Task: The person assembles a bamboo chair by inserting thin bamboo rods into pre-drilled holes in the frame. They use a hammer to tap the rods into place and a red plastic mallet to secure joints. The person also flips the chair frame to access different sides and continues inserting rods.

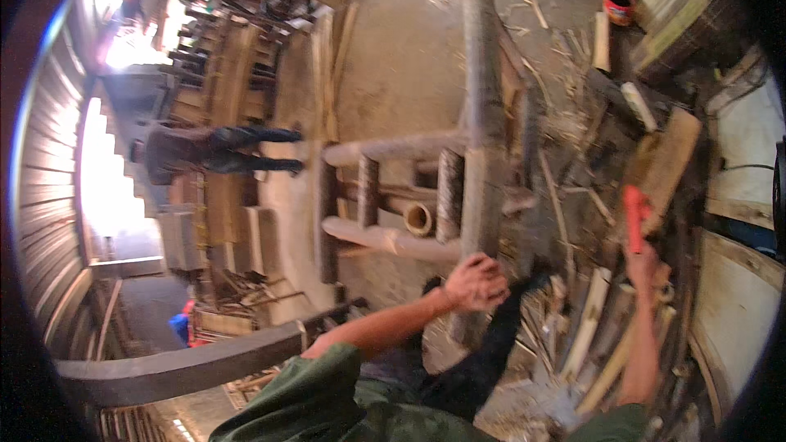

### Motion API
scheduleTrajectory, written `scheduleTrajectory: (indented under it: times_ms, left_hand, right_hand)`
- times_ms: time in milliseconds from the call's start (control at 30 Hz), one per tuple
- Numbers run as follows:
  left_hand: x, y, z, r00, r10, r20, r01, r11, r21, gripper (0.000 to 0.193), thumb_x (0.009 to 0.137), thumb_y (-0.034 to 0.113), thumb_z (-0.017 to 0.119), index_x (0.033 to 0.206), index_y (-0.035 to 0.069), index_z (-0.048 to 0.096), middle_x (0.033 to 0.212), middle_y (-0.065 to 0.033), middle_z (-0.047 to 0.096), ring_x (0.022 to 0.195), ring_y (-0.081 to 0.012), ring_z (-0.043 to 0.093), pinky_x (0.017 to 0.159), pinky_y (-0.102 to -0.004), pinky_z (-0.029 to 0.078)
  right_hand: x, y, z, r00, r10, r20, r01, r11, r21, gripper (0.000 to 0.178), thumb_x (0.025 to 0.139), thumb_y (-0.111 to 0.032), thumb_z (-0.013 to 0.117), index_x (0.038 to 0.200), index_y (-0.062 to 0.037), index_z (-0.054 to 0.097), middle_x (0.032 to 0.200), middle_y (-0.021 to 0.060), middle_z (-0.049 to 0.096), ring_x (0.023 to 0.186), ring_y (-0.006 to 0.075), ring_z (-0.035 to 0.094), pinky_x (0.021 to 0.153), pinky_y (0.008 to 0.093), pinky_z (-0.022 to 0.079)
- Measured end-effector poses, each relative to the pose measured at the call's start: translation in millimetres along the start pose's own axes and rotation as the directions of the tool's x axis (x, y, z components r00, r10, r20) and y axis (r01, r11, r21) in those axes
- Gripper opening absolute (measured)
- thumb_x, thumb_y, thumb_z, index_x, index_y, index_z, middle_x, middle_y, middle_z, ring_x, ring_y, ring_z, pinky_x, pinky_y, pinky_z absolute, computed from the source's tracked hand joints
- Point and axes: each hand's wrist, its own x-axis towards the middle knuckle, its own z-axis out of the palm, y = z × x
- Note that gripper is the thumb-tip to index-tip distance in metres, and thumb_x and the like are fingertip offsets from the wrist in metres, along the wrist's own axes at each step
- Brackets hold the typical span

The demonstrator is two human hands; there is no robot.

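My left hand (477, 282) is closed, knuckles up, against the lower part of a thick wooden post (481, 131). Whatever its curled fingers hold, if anything, is hidden. The post belongs to a rustic frame of round timber, with two rails (393, 239) and short bark-covered spindles (449, 196) between them. Out to the right, my right hand (643, 266) is wrapped round a bright red tool (634, 217); blur hides its exact kind. The tool is held apart from the frame, above scattered wood.
Split wood and offcuts (589, 323) litter the ground at right, beside a thick plank (671, 155). A red bucket (618, 4) stands far right. Another person (221, 150) is at left near stacked timber (225, 74). A dark curved beam (188, 372) crosses the lower left.
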Motion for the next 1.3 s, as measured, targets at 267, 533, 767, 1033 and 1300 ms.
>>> scheduleTrajectory:
  times_ms: [267,533,767,1033,1300]
  left_hand:
    - [8,6,-11,0.989,-0.140,-0.055,0.120,0.953,-0.279,0.033,0.084,0.043,0.059,0.084,0.010,0.065,0.089,-0.0076,0.066,0.098,-0.0241,0.057,0.093,-0.0396,0.038]
    - [-17,70,-123,0.891,0.063,0.449,0.129,-0.985,-0.118,0.054,0.093,0.055,0.045,0.108,0.004,0.058,0.101,-0.0148,0.065,0.091,-0.0328,0.064,0.085,-0.0460,0.051]
    - [-57,53,-141,0.767,0.192,0.613,0.255,-0.967,-0.016,0.037,0.088,0.037,0.061,0.101,0.002,0.055,0.086,-0.0140,0.064,0.077,-0.0278,0.065,0.075,-0.0408,0.056]
    - [-58,32,-170,0.664,0.037,0.747,0.194,-0.973,-0.125,0.024,0.088,0.028,0.060,0.099,0.009,0.050,0.081,-0.0063,0.058,0.071,-0.0186,0.061,0.066,-0.0351,0.055]
    - [-73,-1,-158,0.618,0.112,0.778,0.263,-0.962,-0.070,0.029,0.089,0.032,0.059,0.098,0.006,0.054,0.087,-0.0074,0.063,0.077,-0.0211,0.063,0.075,-0.0357,0.056]
  right_hand:
    - [-275,-188,-79,0.969,-0.046,0.244,0.002,0.984,0.176,0.027,0.076,-0.023,0.072,0.092,-0.0024,0.063,0.067,0.0089,0.059,0.062,0.0191,0.054,0.062,0.0364,0.048]
    - [-387,-260,-101,0.875,-0.335,0.351,0.389,0.916,-0.095,0.034,0.066,-0.026,0.079,0.081,-0.0059,0.056,0.067,0.0129,0.058,0.065,0.0342,0.060,0.062,0.0438,0.047]
    - [-406,-325,-101,0.840,-0.181,0.511,0.256,0.963,-0.080,0.075,0.070,-0.036,0.079,0.129,-0.0040,0.045,0.107,0.0178,0.060,0.094,0.0339,0.062,0.085,0.0423,0.048]
    - [-382,-407,-58,0.952,0.010,0.305,0.023,0.994,-0.106,0.097,0.073,-0.031,0.075,0.147,-0.0030,0.018,0.129,0.0239,0.050,0.109,0.0371,0.059,0.089,0.0436,0.050]
    - [-380,-428,-26,0.908,0.186,0.376,-0.115,0.972,-0.203,0.095,0.072,-0.027,0.074,0.148,-0.0094,0.019,0.112,0.0213,0.061,0.096,0.0371,0.064,0.077,0.0441,0.053]
